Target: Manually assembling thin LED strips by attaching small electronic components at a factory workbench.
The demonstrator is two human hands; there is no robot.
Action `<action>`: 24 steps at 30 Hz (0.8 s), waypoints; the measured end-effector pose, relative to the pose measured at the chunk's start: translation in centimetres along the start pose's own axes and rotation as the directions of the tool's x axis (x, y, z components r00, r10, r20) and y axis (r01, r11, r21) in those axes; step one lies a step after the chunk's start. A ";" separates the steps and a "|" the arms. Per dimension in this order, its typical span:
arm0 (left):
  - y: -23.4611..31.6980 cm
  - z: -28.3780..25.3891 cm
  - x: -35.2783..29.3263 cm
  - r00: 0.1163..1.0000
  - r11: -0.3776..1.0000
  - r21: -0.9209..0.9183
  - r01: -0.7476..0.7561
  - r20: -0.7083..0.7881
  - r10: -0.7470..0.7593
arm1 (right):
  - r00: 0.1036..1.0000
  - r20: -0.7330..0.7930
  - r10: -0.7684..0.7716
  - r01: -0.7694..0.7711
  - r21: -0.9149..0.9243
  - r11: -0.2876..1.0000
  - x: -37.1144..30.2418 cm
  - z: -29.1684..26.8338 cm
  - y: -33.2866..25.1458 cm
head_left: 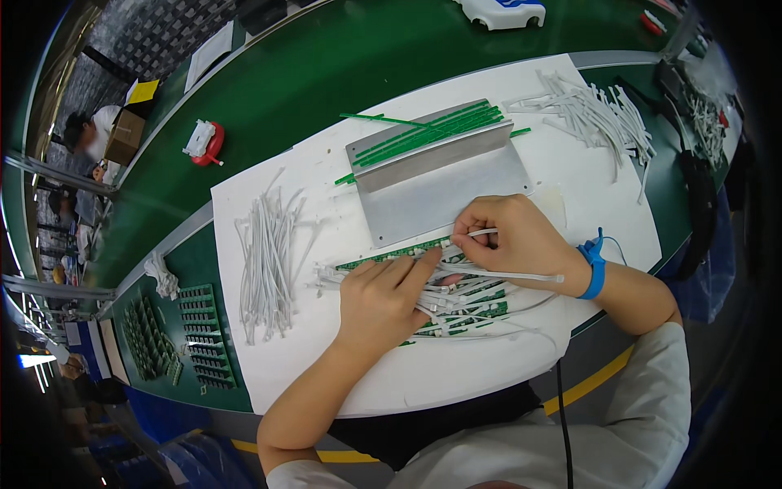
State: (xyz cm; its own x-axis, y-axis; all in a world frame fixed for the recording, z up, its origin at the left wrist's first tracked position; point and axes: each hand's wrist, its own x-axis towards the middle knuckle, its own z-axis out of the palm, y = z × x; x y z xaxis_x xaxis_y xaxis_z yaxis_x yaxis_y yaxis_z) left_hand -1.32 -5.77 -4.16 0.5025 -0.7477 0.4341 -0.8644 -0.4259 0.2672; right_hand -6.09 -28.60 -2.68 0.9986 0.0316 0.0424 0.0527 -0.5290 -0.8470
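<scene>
My right hand pinches a thin white cable between thumb and forefinger, above the end of a green circuit board strip. Closed over that strip and the cables on it is my left hand, its forefinger reaching close to the right fingertips. Its thumb is partly hidden. Under and beside both hands lie several more green board strips with white cables and small white connectors. Just beyond them stands an angled metal fixture, with green strips lying behind its upright wall.
White cables lie in a pile on the left of the white sheet, another pile at far right. Populated green boards rest on the green table at left. A blue strap circles my right wrist. A red-and-white object sits farther back.
</scene>
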 end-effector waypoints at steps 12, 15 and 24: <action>0.1 -0.4 -0.2 0.999 1.000 -0.009 0.009 0.039 -0.009 | 0.997 0.050 0.055 -0.060 0.096 0.994 0.0 0.0 -0.1; 0.1 -0.4 -0.2 0.999 1.000 -0.007 0.005 0.040 -0.004 | 0.999 -0.001 0.032 -0.032 0.046 0.998 -0.3 0.4 -0.2; -0.2 -0.1 -0.1 0.999 0.999 -0.047 -0.006 0.035 0.008 | 1.000 0.003 -0.024 0.024 -0.074 0.997 0.5 0.6 -0.6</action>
State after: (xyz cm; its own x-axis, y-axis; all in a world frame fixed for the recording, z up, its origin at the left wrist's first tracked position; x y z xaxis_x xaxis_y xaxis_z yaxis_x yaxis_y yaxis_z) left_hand -1.23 -5.52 -4.16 0.4948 -0.7686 0.4054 -0.8659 -0.3968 0.3046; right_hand -5.60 -27.79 -2.43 0.9971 0.0468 0.0608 0.0767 -0.5894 -0.8042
